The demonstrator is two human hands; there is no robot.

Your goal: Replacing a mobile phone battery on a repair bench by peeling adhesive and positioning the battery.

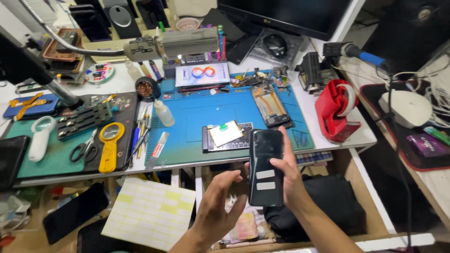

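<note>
My right hand (289, 180) grips a black phone (265, 154) upright in front of the desk edge; two white stickers sit on its dark glossy face. My left hand (220, 206) hovers just left of the phone with its fingers spread and holds nothing. Beyond the phone, on the blue work mat (197, 115), lies a small board with a pale rectangular part and a green tab (226, 132). An opened phone frame with orange inner parts (269, 105) rests further back on the mat.
A red tape dispenser (336, 110) stands right of the mat. Scissors (84, 151), a yellow magnifier (108, 146), tweezers and a small bottle (164, 114) lie to the left. A sheet of pale labels (150, 211) sits below the desk. A monitor (286, 14) stands behind.
</note>
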